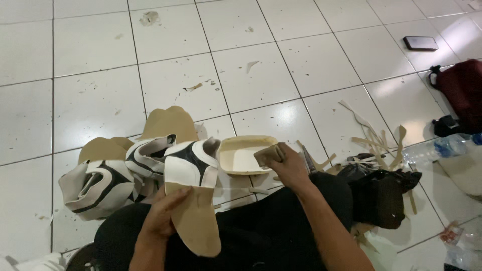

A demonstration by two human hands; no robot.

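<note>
The left hand [161, 213] grips a white-and-black shoe upper with tan insole [193, 200], while the right hand [286, 163] pinches a tan applicator pad [266, 154] at the shallow cream glue tray [241, 155], apparently loading glue, which calls for a steady wipe along the insole.

Three black-and-white shoe uppers [145, 173] sat between nine and six o'clock, each on a tan insole [197, 226]. One cream tray [242, 153] lay at centre. One phone [420, 43], one plastic bottle [436, 148] and one dark red bag [462, 90] lay toward two and three o'clock.

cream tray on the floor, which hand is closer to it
Right. The right hand, holding a small tan pad, is at the cream tray's right edge; the left hand holds a tan insole further back.
</note>
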